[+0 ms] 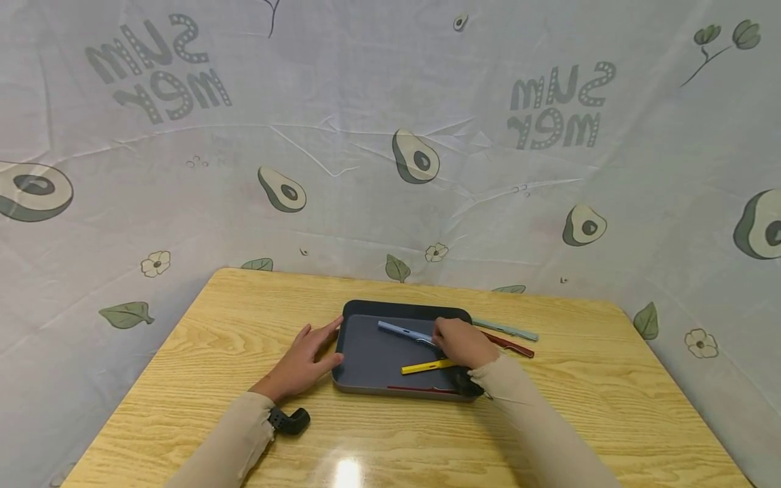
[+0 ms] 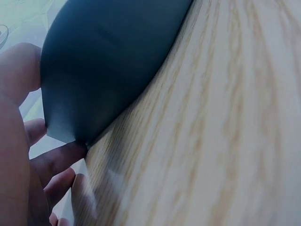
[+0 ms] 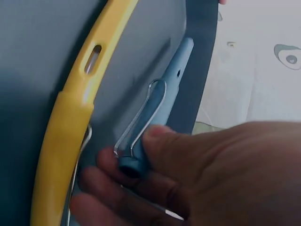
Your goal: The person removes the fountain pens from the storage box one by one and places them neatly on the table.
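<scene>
A dark grey rectangular tray (image 1: 366, 359) lies on the table with pens in it. At its left side, my left hand (image 1: 305, 359) has its fingers spread, thumb and fingertips touching the tray's outer wall (image 2: 113, 61). Over the tray's right part, my right hand (image 1: 465, 342) pinches a light blue pen (image 3: 162, 103) between thumb and fingers, near the end by its wire clip. The pen's other end points left across the tray. Beside it in the tray lies a yellow pen (image 1: 424, 367), its right end hidden by the right hand. A red pen (image 1: 421, 389) lies along the near wall.
Right of the tray, a pale teal pen (image 1: 506, 330) and a dark red pen (image 1: 512, 346) reach out past its rim. The wooden table (image 1: 256, 305) ends at a printed cloth backdrop (image 1: 342, 169). A black wrist-worn device (image 1: 289, 421) sits on the left wrist.
</scene>
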Demonstrator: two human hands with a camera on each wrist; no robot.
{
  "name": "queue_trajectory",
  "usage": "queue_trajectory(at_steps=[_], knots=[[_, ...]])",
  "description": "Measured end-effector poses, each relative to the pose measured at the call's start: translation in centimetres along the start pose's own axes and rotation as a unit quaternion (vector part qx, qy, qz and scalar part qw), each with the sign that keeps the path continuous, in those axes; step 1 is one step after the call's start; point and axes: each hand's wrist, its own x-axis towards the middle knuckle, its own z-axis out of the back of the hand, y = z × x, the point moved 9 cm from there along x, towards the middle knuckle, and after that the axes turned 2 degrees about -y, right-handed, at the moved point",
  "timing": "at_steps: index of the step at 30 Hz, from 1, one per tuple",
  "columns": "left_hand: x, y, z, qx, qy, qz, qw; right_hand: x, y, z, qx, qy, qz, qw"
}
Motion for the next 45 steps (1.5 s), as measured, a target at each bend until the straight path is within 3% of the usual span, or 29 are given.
queue_trajectory(at_steps=[11,24,45], knots=[[0.1,0.0,-0.1,0.004,0.001,-0.002,1.0000,-1.7,-1.0,3.3,0.061,-0.100,0.038,0.992],[0.0,-0.1,0.0,0.001,0.004,-0.004,1.0000,-4.1,-4.5,4.5,0.130,-0.182,-0.006,0.975],[0.0,-0.1,0.0,0.001,0.004,-0.005,1.0000,-6.1,-7.0,5.1,0.178,-0.229,-0.006,0.957]])
